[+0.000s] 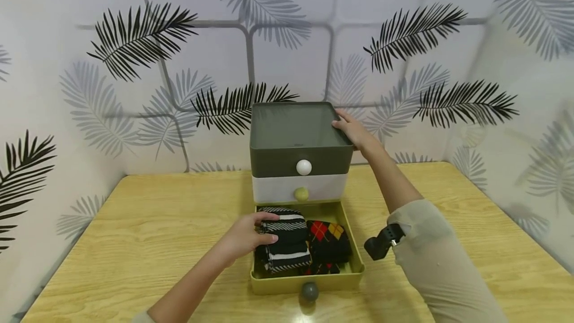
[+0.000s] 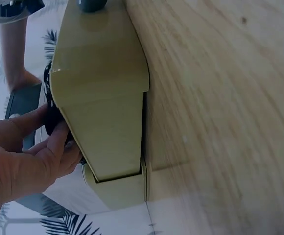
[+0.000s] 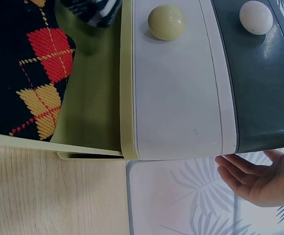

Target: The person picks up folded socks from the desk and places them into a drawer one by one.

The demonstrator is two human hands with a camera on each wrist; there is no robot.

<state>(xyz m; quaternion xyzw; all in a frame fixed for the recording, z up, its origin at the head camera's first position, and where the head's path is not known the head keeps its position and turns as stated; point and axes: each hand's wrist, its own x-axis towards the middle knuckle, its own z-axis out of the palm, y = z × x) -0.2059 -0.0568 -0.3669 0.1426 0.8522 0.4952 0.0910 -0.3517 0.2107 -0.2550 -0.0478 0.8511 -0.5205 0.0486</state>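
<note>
The open bottom drawer (image 1: 305, 283) of a small drawer box holds folded black-and-white striped socks (image 1: 289, 258) on its left. Beside them lie dark argyle socks (image 1: 332, 241) with red and yellow diamonds. My left hand (image 1: 244, 238) reaches over the drawer's left wall and grips the striped socks, thumb and fingers around their left side. In the left wrist view, the fingertips of the left hand (image 2: 34, 152) are partly hidden behind dark cloth. My right hand (image 1: 358, 133) rests on the box's upper right side. Its fingers (image 3: 242, 171) lie fairly straight along the wall.
Above the drawer are a white drawer (image 1: 273, 188) with a yellow-green knob and a dark grey drawer (image 1: 273, 163) with a white knob. A grey knob (image 1: 310, 291) sits on the bottom drawer's front. The box stands on a wooden table (image 1: 179, 213) against a leaf-patterned wall.
</note>
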